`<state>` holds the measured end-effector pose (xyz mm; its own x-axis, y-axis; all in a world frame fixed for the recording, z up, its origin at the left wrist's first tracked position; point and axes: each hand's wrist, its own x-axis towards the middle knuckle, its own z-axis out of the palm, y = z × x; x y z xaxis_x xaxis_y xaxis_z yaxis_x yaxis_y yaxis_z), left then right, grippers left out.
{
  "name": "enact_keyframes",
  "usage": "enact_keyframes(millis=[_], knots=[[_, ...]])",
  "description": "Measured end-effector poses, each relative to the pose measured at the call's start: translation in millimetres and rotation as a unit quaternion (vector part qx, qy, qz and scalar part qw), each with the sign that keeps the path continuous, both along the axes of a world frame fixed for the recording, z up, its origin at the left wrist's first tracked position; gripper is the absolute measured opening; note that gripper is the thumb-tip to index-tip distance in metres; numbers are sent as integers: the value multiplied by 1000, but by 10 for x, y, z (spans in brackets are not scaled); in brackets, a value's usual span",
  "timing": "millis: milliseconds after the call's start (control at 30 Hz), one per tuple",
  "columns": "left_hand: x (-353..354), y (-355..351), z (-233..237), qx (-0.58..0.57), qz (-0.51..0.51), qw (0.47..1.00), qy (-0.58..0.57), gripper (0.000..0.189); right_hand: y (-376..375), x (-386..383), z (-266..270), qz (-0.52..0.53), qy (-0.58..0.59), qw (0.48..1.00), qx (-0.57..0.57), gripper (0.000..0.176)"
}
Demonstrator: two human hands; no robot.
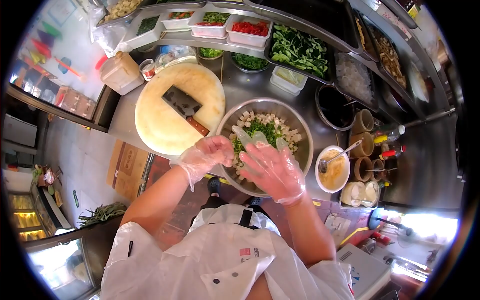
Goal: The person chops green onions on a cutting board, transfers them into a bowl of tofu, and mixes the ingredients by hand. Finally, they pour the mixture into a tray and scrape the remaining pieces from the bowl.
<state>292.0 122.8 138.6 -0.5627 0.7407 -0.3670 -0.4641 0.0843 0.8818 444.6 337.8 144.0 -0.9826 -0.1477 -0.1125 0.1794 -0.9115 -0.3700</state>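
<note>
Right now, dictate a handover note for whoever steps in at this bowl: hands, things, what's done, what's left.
Left hand: gloved, curled at the near rim of the steel bowl; grip unclear.
Right hand: gloved, fingers spread over the bowl.
In it: cubed tofu, chopped greens heaped in the middle.
Cleaver lies on the round board.
Done: cutting.
Left: greens look not yet mixed through.

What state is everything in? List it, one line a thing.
Bowl: holds white cubes and chopped greens.
Left hand: gloved, fingers curled, at the bowl's rim.
Right hand: gloved, fingers spread over the bowl.
Board: round, bears the cleaver.
Cleaver: lying flat on the board.
Sauce dish: filled, spoon resting in it.
</note>
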Motion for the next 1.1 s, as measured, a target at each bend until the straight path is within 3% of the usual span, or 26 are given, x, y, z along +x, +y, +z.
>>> enact_keyframes(millis=[200,467,600,800,900,1000,1100], knots=[[251,100,102,-14,-48,999,-11,21,-51,-111,-108,-59,-47,997,-5,64],[237,67,57,-19,-46,997,61,17,20,-117,-49,-27,-53,998,-18,66],[210,66,-64,-44,-70,988,129,12,31,-149,-67,11,-35,999,30,67],[184,113,63,-100,-60,990,77,14,68,-139,-2,15,-39,998,57,69],[101,48,-159,31,-18,997,68,13,118,-145,4,16,-34,997,63,68],[112,45,-139,68,-24,997,32,8,138,-130,5,14,-22,998,60,69],[201,136,198,-22,-44,999,-2,5,147,-133,23,18,-16,998,57,69]])
